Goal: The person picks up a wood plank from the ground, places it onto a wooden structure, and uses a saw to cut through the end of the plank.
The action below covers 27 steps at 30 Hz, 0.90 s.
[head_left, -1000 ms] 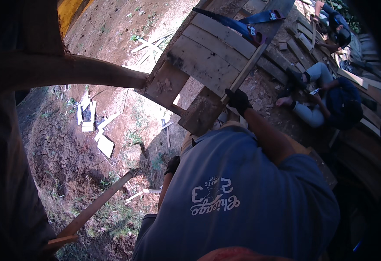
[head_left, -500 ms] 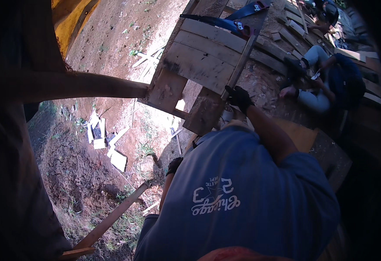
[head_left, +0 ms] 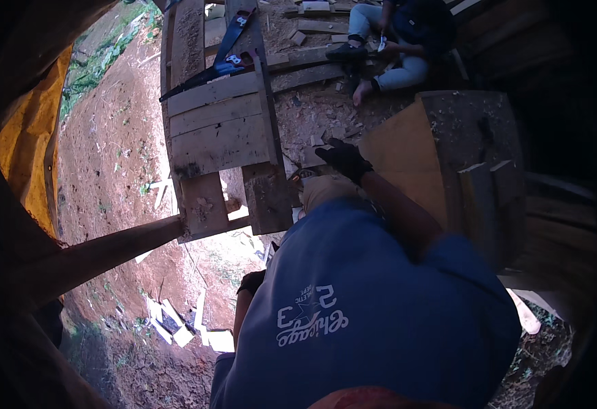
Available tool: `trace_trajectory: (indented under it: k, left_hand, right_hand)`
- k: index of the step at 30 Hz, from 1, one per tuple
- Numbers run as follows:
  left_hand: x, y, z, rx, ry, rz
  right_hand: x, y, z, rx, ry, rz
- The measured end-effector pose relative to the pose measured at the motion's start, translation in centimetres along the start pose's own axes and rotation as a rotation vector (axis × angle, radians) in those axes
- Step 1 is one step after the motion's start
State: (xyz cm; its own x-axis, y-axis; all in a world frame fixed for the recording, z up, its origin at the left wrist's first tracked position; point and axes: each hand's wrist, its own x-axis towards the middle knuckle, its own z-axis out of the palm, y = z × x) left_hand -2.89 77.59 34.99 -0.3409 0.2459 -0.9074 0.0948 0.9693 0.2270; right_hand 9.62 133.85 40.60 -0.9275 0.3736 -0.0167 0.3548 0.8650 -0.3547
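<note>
Head view: I find the wooden bench point(head_left: 216, 140) ahead of the left hand point(head_left: 250, 281) and left of the right hand point(head_left: 345, 158), long axis running away from the blue shirt point(head_left: 373, 293). Right hand looks loosely spread, bearing nothing visible; left hand's grip I cannot tell.

Took right hand point(head_left: 345, 158) off the corner of the plank bench point(head_left: 220, 126); now holding it apart, near the tan panel point(head_left: 404, 146). Swung view right, putting bench further left and seated co-worker point(head_left: 407, 41) at upper middle. Lost sight of farther co-worker. Exposed more yellow sheet point(head_left: 29, 136) at left.
</note>
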Motion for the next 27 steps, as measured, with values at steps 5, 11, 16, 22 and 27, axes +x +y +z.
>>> trace_trajectory:
  k: [5, 11, 16, 22, 27]
  left_hand:
    - [-0.9, 2.1, -5.4, 0.097, -0.083, -0.010]
    - [-0.3, 5.8, -9.3, 0.208, -0.109, 0.007]
    - [-0.8, 9.6, -10.7, 0.270, -0.141, 0.019]
    - [-1.9, 13.1, -11.3, 0.292, -0.188, 0.021]
    - [-3.9, 15.5, -11.6, 0.302, -0.252, 0.013]
  right_hand:
    - [-8.2, -4.8, -17.2, 0.145, -0.126, 0.243]
    - [-21.3, -6.8, -31.1, 0.133, 0.552, 0.753]
    - [-32.7, -4.8, -33.7, -0.264, 0.265, 1.162]
    - [-38.1, -2.9, -30.7, -0.205, 0.259, 1.228]
    - [-34.8, -3.9, -33.5, -0.185, 0.192, 1.178]
